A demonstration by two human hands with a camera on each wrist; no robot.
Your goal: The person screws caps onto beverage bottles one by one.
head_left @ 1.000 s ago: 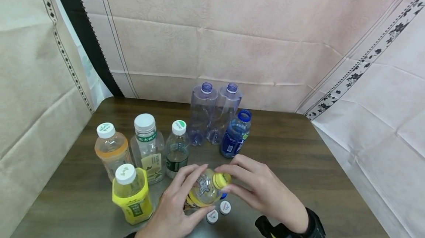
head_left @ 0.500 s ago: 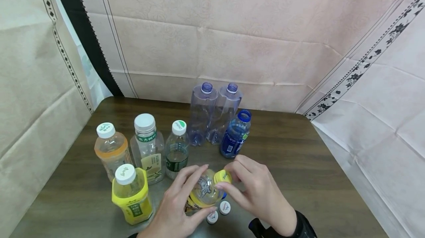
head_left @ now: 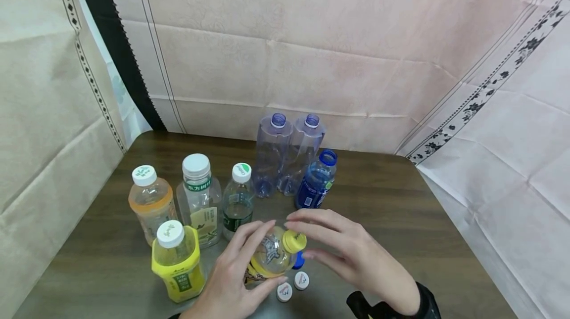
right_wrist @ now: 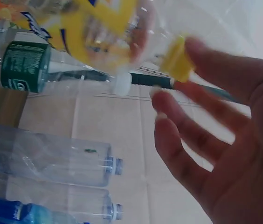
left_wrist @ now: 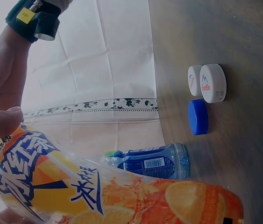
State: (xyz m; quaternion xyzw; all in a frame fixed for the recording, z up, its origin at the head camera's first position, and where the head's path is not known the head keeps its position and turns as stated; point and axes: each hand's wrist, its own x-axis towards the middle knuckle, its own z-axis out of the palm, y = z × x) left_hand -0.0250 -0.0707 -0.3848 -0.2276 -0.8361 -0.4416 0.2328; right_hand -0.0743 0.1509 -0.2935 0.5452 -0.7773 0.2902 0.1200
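A clear iced tea bottle (head_left: 272, 254) with an orange-and-yellow label and a yellow cap (head_left: 294, 242) is tilted, its cap toward the right. My left hand (head_left: 236, 269) grips it round the body. My right hand (head_left: 347, 250) hovers about the cap with fingers spread and the thumb beside it. In the right wrist view the thumb overlaps the yellow cap (right_wrist: 178, 59); whether it touches cannot be told. On the table below lie a blue cap (head_left: 299, 260) and two white caps, one nearer (head_left: 284, 292) and one farther (head_left: 301, 280).
Capped bottles stand at the left: orange-banded (head_left: 152, 206), wide clear (head_left: 209, 195), green-labelled (head_left: 238, 205) and yellow-sleeved (head_left: 180, 269). Two uncapped lavender bottles (head_left: 272, 151) and an uncapped blue bottle (head_left: 315, 183) stand at the back of the wooden table (head_left: 401, 220).
My right hand's fingers pinched in around the yellow cap half a second ago and are now spread apart again. The left hand still holds the bottle in nearly the same place.
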